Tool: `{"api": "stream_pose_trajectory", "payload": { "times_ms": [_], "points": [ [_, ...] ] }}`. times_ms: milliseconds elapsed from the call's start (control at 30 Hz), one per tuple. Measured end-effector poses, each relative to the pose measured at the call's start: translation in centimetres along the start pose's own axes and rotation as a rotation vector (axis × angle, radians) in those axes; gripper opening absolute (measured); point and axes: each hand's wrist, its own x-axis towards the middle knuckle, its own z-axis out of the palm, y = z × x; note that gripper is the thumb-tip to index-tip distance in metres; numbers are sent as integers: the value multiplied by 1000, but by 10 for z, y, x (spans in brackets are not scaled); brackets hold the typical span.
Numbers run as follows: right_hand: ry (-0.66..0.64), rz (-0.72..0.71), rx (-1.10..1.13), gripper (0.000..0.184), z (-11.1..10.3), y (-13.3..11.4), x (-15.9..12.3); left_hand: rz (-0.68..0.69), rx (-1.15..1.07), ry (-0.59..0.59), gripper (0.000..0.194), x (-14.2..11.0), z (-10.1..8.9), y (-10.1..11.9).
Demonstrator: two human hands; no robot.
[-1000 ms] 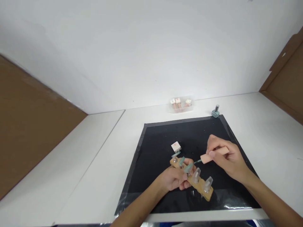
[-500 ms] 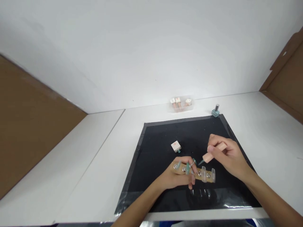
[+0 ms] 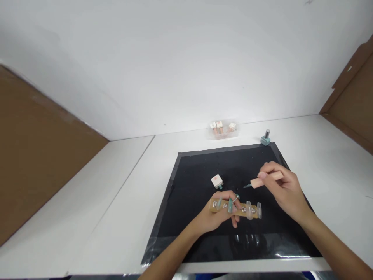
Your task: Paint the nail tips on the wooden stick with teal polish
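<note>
My left hand [image 3: 214, 216] is closed around a tan nail-practice strip [image 3: 239, 210] with silver round studs. False nails stand along it: teal ones [image 3: 230, 205] at the left and clear ones [image 3: 248, 210] toward the right end. My right hand [image 3: 284, 190] pinches a nail polish brush [image 3: 257, 182] by its peach handle. The brush's dark tip points left, above the strip and apart from it. Behind my left hand, on the black mat [image 3: 198, 163], sits a white square-topped bottle [image 3: 217, 181] with a bit of teal at its front corner.
A clear tray [image 3: 223, 136] by the wall holds several white-and-peach pieces. At the mat's far right corner stands a teal polish bottle [image 3: 265, 139] with a silver cap. Brown cardboard panels [image 3: 43, 151] flank the white table [image 3: 116, 210] on both sides.
My right hand has lifted the brush up and away from the strip, its handle now lying flatter. The strip in my left hand has shifted slightly up and left, its right end raised.
</note>
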Motion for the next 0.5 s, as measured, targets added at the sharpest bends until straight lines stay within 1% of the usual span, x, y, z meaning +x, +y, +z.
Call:
{"api": "stream_pose_trajectory", "payload": {
  "times_ms": [133, 233, 333, 400, 500],
  "points": [
    [-50, -15, -21, 15, -1, -1, 0, -5, 28, 18, 43, 0, 0, 1],
    [-138, -32, -6, 13, -3, 1, 0, -7, 34, 20, 43, 1, 1, 2],
    [-221, -46, -11, 18, -5, 6, -1, 0, 17, 26, 41, 1, 1, 3],
    [-248, -48, -29, 20, -6, 8, -2, -1, 9, 31, 40, 2, 2, 3],
    [-323, -26, -53, 16, -6, 11, -4, -5, -14, 28, 38, 2, 3, 3]
  ]
}}
